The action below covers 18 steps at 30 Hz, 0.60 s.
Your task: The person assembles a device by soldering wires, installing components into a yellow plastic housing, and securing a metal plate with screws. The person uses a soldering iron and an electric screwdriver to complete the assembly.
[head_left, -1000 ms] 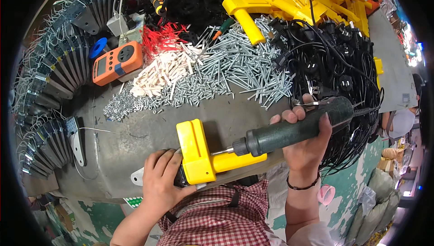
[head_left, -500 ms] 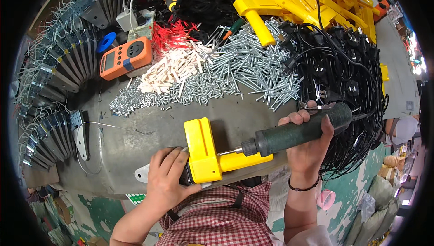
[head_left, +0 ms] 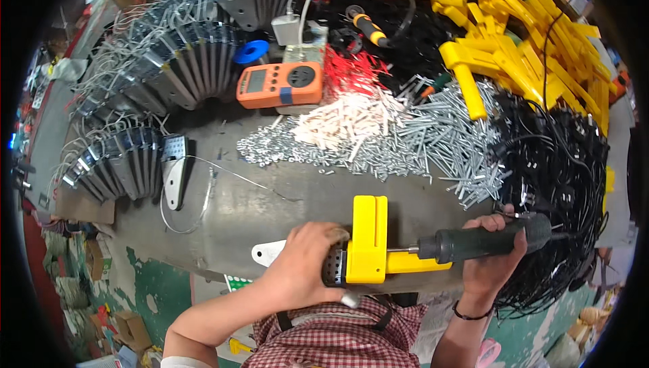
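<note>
My left hand is closed around the end of a yellow plastic tool housing, its fingers on the housing's left side. Beneath those fingers shows a perforated dark metal block, and a grey metal plate with a hole juts out to the left. A dark green electric screwdriver lies nearly level in my right hand, fingers wrapped round its body. Its bit meets the housing's right face, above the yellow handle; the bit's tip is hidden.
Behind lie long screws, small bolts and nuts, pale strips and red pieces. An orange meter stands left of them. Metal plate assemblies line the left; black plug cables and yellow housings fill the right.
The whole view has shifted, so the bench things sit further right and most of them lower. The screwdriver is more level. More of the perforated block shows beside my left fingers.
</note>
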Tool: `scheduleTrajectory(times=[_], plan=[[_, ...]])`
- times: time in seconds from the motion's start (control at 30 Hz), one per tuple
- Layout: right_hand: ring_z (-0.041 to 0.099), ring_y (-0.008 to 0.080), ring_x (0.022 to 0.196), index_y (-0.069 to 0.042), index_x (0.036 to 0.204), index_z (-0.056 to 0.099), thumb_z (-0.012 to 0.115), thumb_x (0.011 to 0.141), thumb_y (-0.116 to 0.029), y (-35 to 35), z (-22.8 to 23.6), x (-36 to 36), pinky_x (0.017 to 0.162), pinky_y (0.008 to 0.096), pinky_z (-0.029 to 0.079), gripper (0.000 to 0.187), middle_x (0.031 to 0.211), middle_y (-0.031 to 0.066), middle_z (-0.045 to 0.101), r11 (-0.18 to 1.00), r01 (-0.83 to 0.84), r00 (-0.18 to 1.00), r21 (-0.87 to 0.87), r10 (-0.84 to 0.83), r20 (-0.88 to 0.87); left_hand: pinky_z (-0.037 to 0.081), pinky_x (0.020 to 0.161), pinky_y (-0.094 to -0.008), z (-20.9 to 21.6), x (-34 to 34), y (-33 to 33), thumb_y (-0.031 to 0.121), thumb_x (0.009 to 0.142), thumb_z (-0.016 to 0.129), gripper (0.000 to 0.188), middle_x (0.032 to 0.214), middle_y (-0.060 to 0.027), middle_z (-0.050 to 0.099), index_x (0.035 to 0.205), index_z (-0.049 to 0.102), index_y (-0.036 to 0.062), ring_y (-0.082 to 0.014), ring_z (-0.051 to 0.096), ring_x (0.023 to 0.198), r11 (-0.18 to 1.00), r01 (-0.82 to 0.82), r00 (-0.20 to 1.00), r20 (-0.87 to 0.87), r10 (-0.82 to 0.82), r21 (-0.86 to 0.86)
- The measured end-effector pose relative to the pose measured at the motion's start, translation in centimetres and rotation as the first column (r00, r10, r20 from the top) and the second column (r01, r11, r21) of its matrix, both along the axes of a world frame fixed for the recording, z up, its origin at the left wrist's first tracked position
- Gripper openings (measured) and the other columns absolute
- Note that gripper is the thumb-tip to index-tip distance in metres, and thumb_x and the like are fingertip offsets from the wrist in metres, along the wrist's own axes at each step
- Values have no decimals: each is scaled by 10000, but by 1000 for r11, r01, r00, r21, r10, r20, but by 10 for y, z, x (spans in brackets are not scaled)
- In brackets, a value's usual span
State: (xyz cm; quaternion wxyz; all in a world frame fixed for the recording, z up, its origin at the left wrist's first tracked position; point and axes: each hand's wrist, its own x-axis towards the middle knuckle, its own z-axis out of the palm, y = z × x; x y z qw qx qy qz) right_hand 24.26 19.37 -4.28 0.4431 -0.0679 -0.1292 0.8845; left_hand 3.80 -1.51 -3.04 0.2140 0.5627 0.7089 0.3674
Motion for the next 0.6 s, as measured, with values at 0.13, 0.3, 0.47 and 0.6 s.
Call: scheduleTrajectory(times=[0.13,0.3,0.47,0.6], plan=[[480,181,877,-94,1205,448,565,867,-253,-5,-1,-1,933,421,376,392,876,32,479,999,44,995,-18,-42,94,459,822,-392,-8,-64,-2,94,713,721,364,1041,-167,576,1023,545,21,-339,580,961,874,-479,861,-151,486,81],[490,178,878,-96,1204,443,553,872,-248,-7,-1,-9,929,417,388,382,880,38,494,1000,6,995,-7,-5,95,484,764,-365,-21,-87,-6,-48,729,613,322,997,-175,599,1035,531,8,-309,610,893,869,-492,831,-329,449,-57],[487,168,876,-96,1201,439,558,868,-249,-4,2,-8,923,411,394,385,877,33,492,1000,23,992,3,-24,123,486,753,-362,-1,-65,-12,-40,724,630,348,990,-179,603,1045,509,21,-310,610,893,798,-567,823,-128,553,-202],[480,162,870,-97,1203,435,577,860,-255,-5,1,-9,921,403,391,403,870,23,476,999,33,988,23,-36,148,491,735,-378,-11,-71,-15,-44,695,645,311,949,-128,606,977,536,32,-321,599,873,866,-492,824,-367,432,-85]])
